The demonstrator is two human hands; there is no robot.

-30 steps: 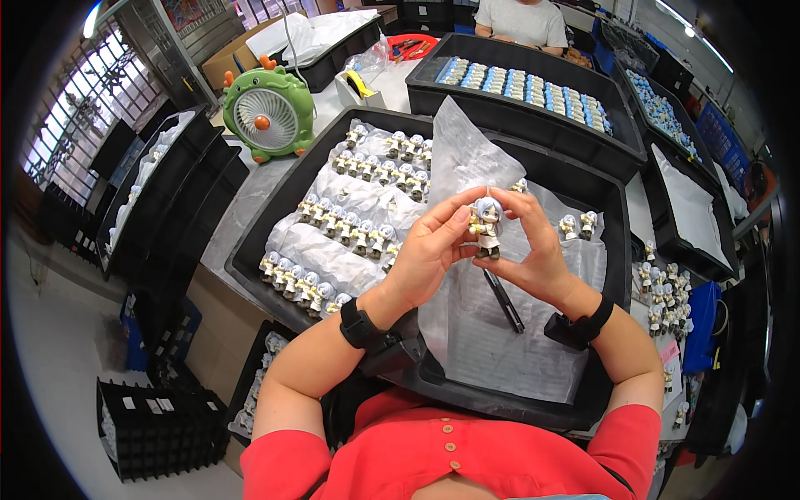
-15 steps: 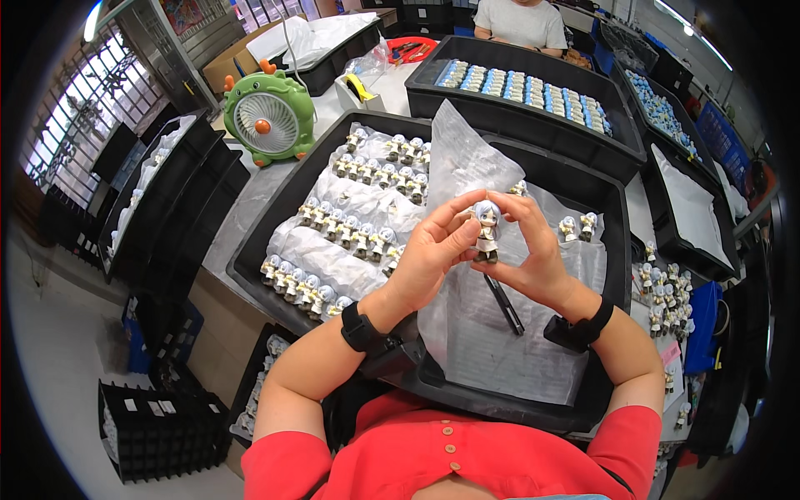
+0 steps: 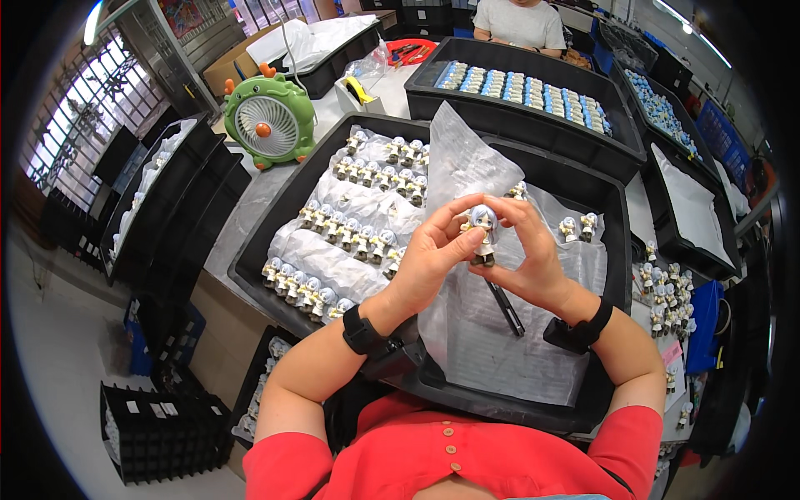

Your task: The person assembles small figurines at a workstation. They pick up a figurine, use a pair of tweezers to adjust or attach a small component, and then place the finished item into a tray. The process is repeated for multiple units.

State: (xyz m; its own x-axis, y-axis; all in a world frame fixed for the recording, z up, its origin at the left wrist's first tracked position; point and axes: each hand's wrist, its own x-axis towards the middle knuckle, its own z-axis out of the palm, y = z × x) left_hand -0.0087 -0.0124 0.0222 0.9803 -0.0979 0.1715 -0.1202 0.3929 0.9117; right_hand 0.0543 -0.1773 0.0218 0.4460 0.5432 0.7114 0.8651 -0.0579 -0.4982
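Note:
A small figurine [image 3: 482, 236] with pale blue-grey hair, a white outfit and dark feet is held upright between my two hands, its front toward me. My left hand [image 3: 429, 254] grips its side, thumb across the body. The fingers of my right hand [image 3: 533, 254] curl over the head, and its thumb is at the feet. Below them a black pen-like tool [image 3: 504, 307] lies on white foam sheet [image 3: 500, 362] in a large black tray [image 3: 250, 250]. Rows of matching figurines [image 3: 333, 225] lie on foam to the left; two more figurines [image 3: 578, 227] are at the right.
A green fan [image 3: 268, 121] and a yellow tape roll [image 3: 358, 90] stand behind. Another black tray [image 3: 525, 137] holds rows of blue-and-white pieces. Loose figurines [image 3: 667, 296] crowd the table at right. Across the table sits a person in a white shirt [image 3: 521, 23].
The figurine and my fingers have shifted very slightly left and down. The figurine's head has turned or tilted a little; both hands keep their hold.

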